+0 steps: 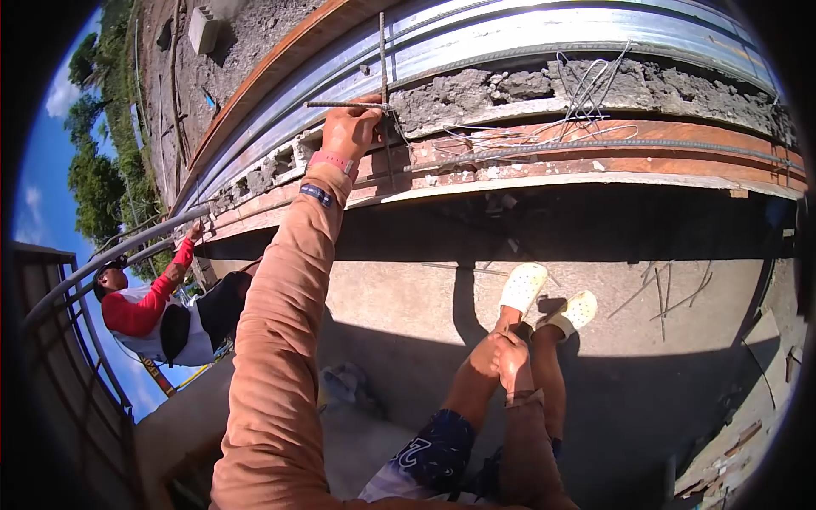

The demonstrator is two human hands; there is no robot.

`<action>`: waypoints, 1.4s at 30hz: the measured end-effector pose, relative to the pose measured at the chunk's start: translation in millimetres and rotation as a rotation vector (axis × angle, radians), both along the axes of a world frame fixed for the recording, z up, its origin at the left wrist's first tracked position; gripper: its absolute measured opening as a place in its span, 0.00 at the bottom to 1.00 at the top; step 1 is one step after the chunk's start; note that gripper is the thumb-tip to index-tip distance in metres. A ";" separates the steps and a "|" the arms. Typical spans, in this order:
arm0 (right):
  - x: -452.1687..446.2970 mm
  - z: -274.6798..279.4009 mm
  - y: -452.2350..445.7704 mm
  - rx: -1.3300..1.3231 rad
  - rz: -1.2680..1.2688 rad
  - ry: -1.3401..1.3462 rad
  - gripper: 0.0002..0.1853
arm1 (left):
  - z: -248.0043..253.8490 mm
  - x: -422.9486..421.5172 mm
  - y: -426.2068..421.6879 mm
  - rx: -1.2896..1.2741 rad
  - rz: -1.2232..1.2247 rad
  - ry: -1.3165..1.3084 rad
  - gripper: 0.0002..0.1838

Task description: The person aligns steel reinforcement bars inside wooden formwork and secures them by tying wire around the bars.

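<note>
My left hand (pixel 347 134) reaches out to the top of the wall, its fingers closed around a short ribbed rebar piece (pixel 327 104). That piece lies across an upright rebar (pixel 383 59), close to where the two meet. A thin wire hangs beside the crossing. Down in front of my legs, my right hand (pixel 511 360) is closed in a fist. Something slim and dark pokes out above its fingers, too small to name. Long rebars (pixel 544 151) run along the wall beside a rough concrete strip (pixel 476 92).
Loose tie wires (pixel 586 98) lie over the wall top. Wooden formwork boards (pixel 680 138) and a shiny metal sheet (pixel 544 36) flank it. A co-worker (pixel 157 310) reaches to the wall at left, near a grey pipe (pixel 127 248). Thin rods (pixel 661 297) lie on the floor.
</note>
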State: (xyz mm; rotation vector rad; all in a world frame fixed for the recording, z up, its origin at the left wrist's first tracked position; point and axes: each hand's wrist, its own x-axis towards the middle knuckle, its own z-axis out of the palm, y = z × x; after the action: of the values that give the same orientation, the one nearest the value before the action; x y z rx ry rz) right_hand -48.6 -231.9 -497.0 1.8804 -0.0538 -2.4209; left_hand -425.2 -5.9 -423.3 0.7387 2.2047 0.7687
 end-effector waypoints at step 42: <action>0.3 1.5 0.7 0.069 -0.058 0.037 0.06 | 77.9 41.3 -97.1 0.306 -0.546 0.610 0.09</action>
State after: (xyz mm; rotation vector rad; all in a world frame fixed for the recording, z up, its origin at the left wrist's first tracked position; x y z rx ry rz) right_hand -48.3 -231.2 -495.5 1.8869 -0.0235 -2.5260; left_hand -383.9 -102.9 -345.3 1.8354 2.2221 0.6508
